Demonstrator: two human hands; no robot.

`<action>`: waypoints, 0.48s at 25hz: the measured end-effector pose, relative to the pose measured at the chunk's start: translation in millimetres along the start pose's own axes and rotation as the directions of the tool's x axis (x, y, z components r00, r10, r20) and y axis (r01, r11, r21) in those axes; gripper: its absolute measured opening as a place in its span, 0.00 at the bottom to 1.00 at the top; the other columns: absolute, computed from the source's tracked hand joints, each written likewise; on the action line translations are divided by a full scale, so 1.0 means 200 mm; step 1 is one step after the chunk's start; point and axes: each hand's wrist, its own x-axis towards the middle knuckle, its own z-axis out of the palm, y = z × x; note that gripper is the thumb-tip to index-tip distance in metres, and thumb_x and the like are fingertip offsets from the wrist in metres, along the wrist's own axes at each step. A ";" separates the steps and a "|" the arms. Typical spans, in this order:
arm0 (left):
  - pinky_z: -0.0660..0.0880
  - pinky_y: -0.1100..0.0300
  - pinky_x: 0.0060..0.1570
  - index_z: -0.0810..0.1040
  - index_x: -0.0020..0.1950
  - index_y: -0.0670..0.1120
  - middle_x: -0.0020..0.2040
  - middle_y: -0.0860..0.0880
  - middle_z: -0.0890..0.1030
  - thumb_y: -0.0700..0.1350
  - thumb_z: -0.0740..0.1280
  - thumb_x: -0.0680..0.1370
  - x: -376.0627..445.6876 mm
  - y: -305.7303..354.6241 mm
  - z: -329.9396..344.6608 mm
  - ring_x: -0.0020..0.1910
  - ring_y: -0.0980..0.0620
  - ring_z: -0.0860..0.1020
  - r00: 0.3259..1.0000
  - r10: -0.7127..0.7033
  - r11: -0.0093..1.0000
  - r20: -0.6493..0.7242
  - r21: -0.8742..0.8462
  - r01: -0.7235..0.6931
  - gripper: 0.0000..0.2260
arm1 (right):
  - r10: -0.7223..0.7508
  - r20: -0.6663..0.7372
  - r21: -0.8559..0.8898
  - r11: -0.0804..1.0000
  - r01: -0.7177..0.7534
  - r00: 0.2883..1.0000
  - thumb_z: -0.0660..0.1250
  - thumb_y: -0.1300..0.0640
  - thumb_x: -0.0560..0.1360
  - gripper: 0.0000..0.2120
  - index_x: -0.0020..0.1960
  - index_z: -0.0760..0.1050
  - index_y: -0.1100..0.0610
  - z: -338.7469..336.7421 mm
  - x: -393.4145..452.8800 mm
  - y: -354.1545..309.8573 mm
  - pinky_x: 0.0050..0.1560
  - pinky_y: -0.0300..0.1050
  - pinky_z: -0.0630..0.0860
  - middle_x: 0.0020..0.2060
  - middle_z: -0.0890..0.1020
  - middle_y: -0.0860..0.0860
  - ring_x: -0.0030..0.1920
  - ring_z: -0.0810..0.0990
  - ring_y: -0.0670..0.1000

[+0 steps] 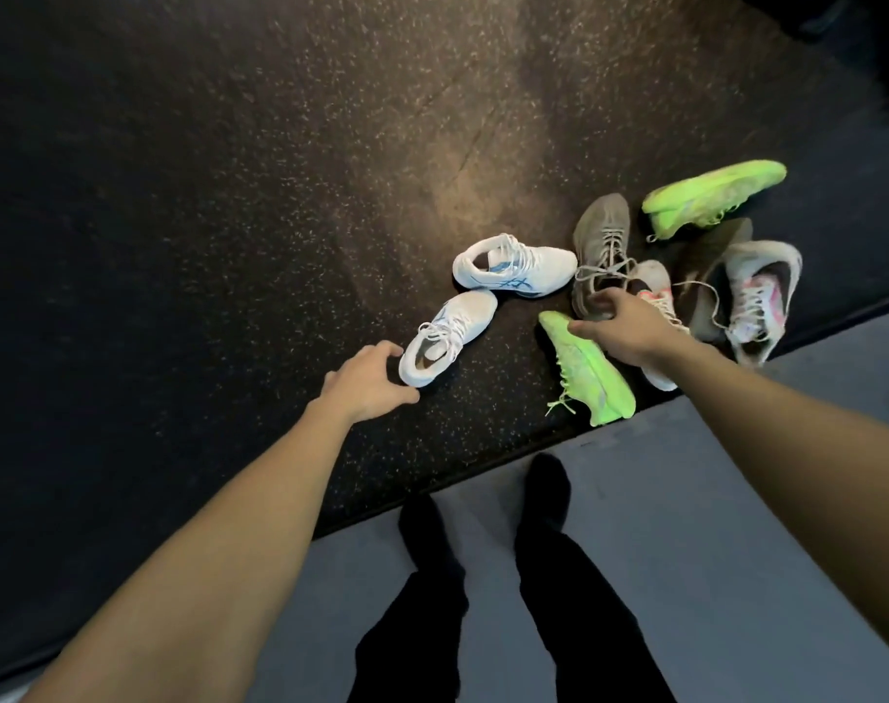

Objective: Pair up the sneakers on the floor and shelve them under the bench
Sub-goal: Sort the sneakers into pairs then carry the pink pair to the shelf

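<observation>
Several sneakers lie scattered on the dark speckled floor. My left hand [369,380] is at the heel of a white sneaker [450,332], thumb and fingers spread around it, just touching. Its white-and-blue partner [516,266] lies just beyond. My right hand [622,324] hovers with fingers apart over the toe of a neon green sneaker [589,370] and the heel of a grey sneaker [599,246]. A second neon green sneaker [713,195] lies farther right. A white-and-pink sneaker [759,296] rests on a dark grey one [701,276]; another pink-white one [658,291] is partly hidden by my hand.
My two legs in black trousers [488,575] stand on a grey-blue mat [686,499] whose edge runs diagonally beside the shoes. The speckled rubber floor [229,195] stretches wide to the left and beyond. No bench is in view.
</observation>
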 end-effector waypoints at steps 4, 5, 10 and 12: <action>0.65 0.44 0.64 0.65 0.72 0.55 0.70 0.52 0.69 0.56 0.73 0.70 0.39 -0.10 0.31 0.67 0.48 0.70 0.997 0.070 0.990 -0.011 0.119 -0.069 0.33 | 0.031 -0.008 0.018 0.999 -0.031 0.999 0.70 0.46 0.73 0.30 0.71 0.67 0.57 0.31 0.34 0.27 0.68 0.50 0.68 0.69 0.73 0.56 0.68 0.72 0.56; 0.65 0.44 0.64 0.65 0.72 0.55 0.70 0.52 0.70 0.56 0.74 0.70 0.50 -0.13 0.39 0.67 0.48 0.70 0.996 0.084 0.986 -0.012 0.143 -0.082 0.33 | 0.036 -0.006 0.025 0.999 -0.036 0.999 0.70 0.46 0.73 0.30 0.70 0.68 0.57 0.40 0.42 0.34 0.67 0.50 0.69 0.68 0.73 0.56 0.68 0.72 0.56; 0.62 0.47 0.65 0.67 0.71 0.55 0.68 0.54 0.71 0.49 0.75 0.70 0.92 -0.27 0.70 0.68 0.51 0.67 0.970 0.238 0.938 -0.058 0.272 -0.214 0.32 | 0.021 0.005 0.023 1.000 -0.021 1.000 0.70 0.48 0.74 0.30 0.71 0.67 0.58 0.78 0.82 0.59 0.65 0.48 0.68 0.69 0.72 0.57 0.67 0.72 0.56; 0.60 0.48 0.64 0.67 0.70 0.56 0.68 0.57 0.70 0.48 0.73 0.71 1.05 -0.32 0.76 0.70 0.52 0.62 0.938 0.343 0.869 -0.046 0.394 -0.299 0.29 | -0.003 0.001 0.012 1.000 0.003 1.000 0.71 0.48 0.73 0.30 0.71 0.68 0.57 0.89 0.95 0.65 0.66 0.48 0.68 0.69 0.72 0.57 0.67 0.72 0.56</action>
